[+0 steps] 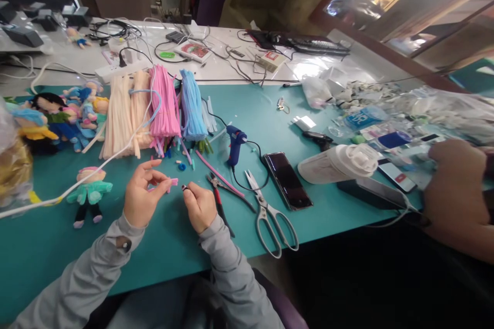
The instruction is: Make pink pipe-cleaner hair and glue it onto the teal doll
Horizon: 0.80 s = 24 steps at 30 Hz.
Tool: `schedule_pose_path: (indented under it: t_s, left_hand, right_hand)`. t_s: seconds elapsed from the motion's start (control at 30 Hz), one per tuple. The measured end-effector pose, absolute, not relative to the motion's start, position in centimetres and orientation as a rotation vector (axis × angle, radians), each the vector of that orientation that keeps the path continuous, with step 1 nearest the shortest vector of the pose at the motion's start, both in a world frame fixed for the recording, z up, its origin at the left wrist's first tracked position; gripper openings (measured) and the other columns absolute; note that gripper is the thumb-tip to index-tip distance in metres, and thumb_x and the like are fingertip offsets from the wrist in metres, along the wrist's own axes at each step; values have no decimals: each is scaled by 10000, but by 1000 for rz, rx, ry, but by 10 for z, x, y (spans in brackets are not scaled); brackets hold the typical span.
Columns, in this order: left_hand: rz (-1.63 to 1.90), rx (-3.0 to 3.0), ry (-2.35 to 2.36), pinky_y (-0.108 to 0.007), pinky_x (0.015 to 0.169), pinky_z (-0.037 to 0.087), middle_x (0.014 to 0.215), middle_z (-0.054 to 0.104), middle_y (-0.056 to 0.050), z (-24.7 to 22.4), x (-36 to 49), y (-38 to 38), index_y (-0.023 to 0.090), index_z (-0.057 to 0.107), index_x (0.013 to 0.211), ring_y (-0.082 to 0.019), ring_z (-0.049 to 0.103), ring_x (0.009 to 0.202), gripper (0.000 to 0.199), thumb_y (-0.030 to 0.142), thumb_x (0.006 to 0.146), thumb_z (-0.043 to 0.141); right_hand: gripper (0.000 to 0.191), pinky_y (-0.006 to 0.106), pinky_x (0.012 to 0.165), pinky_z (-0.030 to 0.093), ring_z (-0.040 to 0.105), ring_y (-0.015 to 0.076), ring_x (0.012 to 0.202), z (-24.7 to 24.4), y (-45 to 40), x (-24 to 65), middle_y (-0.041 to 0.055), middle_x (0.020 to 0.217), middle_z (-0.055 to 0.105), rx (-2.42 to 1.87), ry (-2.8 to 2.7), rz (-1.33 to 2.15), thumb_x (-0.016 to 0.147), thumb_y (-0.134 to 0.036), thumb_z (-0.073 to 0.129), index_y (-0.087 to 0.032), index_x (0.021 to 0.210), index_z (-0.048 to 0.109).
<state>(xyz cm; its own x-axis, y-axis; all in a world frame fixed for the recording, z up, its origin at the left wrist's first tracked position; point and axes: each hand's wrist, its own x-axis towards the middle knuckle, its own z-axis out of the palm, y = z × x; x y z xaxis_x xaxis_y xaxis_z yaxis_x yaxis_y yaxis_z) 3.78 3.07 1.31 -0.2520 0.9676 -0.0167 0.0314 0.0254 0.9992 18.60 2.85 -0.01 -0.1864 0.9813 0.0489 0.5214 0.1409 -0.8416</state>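
Observation:
Between the thumb and index finger of my left hand [144, 193] is a small pink piece [173, 182], its other fingers spread. Just to the right, my right hand [199, 206] is closed around a small dark-tipped object [184, 188], mostly hidden by the fingers. A doll in a green outfit [90, 193] lies left of my left hand. Right of my right hand are red-handled pliers [219, 200], a pink strip [219, 174] and grey-handled scissors [269, 214]. The blue glue gun [235, 145] stands beyond them.
Bundles of beige [122, 113], pink [165, 105] and blue [192, 105] strips lie at the back, beside a pile of dolls [57, 118]. A phone [288, 181] and a white bottle [335, 163] are to the right. Another person's arm [457, 200] reaches in at right. A white cable crosses the left side.

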Motion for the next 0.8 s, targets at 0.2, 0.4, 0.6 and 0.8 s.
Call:
schedule_pose_path:
  t_s: [0.2,0.4,0.6,0.8]
  left_hand:
    - [1350,1069,1478,-280,619,469,639,666,31,16,37,31,185,596,1006,-134,594,591,421,320,651,779]
    - [1364,1073,1504,-289,618,478,626,662,34,17,40,30,191,601,968,-142,595,586,388,312,644,776]
    - [1358,1045,1459,-269,612,485,600,655,53,18,40,30,184,584,1011,-130,598,582,415,301,659,770]
    - [1360,993,1427,-269,587,493,585,654,56,18,42,30,180,573,1017,-132,602,565,435,286,646,774]
  right_hand:
    - [332,281,504,231,315,122,465,2,28,186,-45,480,310,-1466,-1814,906,859,-349,371,-242,566,259]
    - [332,281,505,229,319,121,469,1,28,185,-43,480,317,-1473,-1813,891,859,-345,370,-239,559,275]
    - [327,283,501,217,303,119,463,2,28,186,-46,480,293,-1480,-1815,887,862,-334,354,-239,563,263]
    - [331,277,502,233,327,121,469,3,28,185,-43,478,320,-1489,-1828,884,867,-319,359,-239,559,269]
